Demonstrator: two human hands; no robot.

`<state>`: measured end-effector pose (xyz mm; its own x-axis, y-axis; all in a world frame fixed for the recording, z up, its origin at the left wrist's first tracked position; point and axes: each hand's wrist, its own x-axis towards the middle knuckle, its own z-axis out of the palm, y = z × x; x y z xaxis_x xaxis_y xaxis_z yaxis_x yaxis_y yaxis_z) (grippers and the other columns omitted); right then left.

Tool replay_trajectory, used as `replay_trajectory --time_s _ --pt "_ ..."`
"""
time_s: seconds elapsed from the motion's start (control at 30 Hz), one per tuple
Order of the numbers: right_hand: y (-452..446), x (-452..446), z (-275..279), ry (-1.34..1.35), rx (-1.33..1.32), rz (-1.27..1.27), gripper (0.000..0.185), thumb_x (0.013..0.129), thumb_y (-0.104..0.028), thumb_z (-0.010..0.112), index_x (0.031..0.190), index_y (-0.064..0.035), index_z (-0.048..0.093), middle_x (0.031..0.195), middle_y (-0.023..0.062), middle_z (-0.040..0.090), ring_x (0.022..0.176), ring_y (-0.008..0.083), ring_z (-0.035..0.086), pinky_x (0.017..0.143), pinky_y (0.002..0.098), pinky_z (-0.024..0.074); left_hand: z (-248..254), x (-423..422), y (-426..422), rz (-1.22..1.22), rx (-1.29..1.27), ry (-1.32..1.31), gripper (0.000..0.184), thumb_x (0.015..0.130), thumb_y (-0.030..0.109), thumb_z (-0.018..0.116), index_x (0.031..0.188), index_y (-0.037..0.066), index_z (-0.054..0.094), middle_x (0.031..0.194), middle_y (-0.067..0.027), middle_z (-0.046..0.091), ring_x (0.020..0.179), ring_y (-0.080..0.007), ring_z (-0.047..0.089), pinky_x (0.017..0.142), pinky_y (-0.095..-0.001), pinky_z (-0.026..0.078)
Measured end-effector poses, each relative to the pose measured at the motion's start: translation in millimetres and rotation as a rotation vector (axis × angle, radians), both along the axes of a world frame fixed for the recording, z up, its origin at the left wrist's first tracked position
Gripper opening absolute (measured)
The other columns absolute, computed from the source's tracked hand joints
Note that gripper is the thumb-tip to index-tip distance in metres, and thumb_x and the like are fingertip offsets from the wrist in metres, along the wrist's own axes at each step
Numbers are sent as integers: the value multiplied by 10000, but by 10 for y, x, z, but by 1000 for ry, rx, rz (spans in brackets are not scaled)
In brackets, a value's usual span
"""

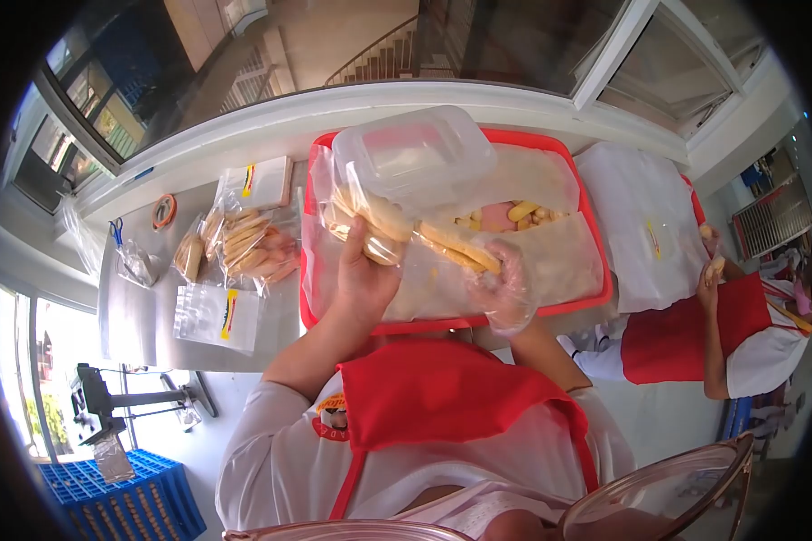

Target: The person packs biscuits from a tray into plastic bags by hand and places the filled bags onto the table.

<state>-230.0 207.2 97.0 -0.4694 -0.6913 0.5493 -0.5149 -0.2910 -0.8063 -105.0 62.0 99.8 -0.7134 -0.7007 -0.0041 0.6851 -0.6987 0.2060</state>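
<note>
My bare left hand is closed around a clear plastic bag with several long, pale-yellow bread sticks inside. In my right hand, which wears a clear plastic glove, is a long bread stick; its far end points left, close to the bag. Whether that end is inside the bag I cannot tell. Both hands are above a large red tray covered with translucent sheets. Through a gap between the sheets, more bread sticks show, with something pink among them.
A translucent plastic tub rests at the tray's back left. Filled bags, labelled flat bags, a tape roll and blue-handled scissors lie to the left. At right are a sheet-covered tray and a co-worker in a red apron.
</note>
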Motion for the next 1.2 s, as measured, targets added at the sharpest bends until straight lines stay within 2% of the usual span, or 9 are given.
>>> replay_trajectory --time_s 0.07,0.27,0.37,0.77,0.87,0.97,1.07,1.17,1.2 --pt "-114 -1 78 201 -122 -89 399 717 -63 657 1035 -11 422 924 105 519 778 172 532 701 288 447 4 -55 57 16 -8 -38 429 794 269 585 1148 89 421 1103 -39 505 1031 -190 473 916 -342 374" --pt "-255 -45 93 323 -287 -218 391 728 -105 673 1016 -17 424 947 116 522 811 186 545 744 297 442 149 -110 97 100 -15 -20 383 820 251 551 1134 74 419 1089 -49 502 1020 -200 468 888 -337 376" --pt "-287 -94 -104 54 -407 -153 384 730 -96 669 1018 -17 428 949 115 526 817 193 547 754 301 440 216 -96 100 101 2 -11 367 821 240 551 1121 72 421 1073 -47 501 1013 -195 468 908 -344 366" --pt "-372 -235 287 641 -182 -277 270 732 -49 615 978 -1 517 935 133 561 812 247 562 725 322 449 159 -187 243 51 -41 -115 377 848 250 514 1162 80 394 1139 -39 482 1035 -171 479 894 -317 395" --pt "-462 -184 34 154 -167 -189 247 743 -35 585 976 2 515 932 142 556 835 253 552 752 331 435 149 -190 195 79 -20 -108 423 826 230 554 1184 101 370 1182 -34 453 1103 -172 434 957 -340 343" --pt "-508 -187 45 19 -246 -131 213 749 -18 577 951 10 514 958 150 545 887 237 532 777 329 422 166 -184 204 72 -59 -81 426 824 240 557 1184 109 370 1166 -30 462 1087 -167 442 940 -329 357" --pt "-589 -195 312 596 -129 -347 237 755 -1 588 972 -11 495 977 109 526 908 184 511 758 298 430 144 -163 156 98 -2 -141 425 823 247 559 1181 114 373 1149 -26 471 1066 -161 453 910 -315 377" --pt "-780 -195 -42 -326 -311 56 306 752 17 593 1020 -49 461 969 69 499 935 139 480 747 267 434 90 -183 207 78 -30 -120 424 821 255 561 1177 118 375 1138 -18 477 1052 -156 458 900 -313 377" --pt "-775 -161 -28 -360 -319 129 327 749 21 592 1033 -54 447 965 60 492 921 132 482 743 261 436 34 -188 218 50 -61 -110 429 828 276 546 1186 120 368 1138 -16 477 1052 -157 459 899 -321 376"
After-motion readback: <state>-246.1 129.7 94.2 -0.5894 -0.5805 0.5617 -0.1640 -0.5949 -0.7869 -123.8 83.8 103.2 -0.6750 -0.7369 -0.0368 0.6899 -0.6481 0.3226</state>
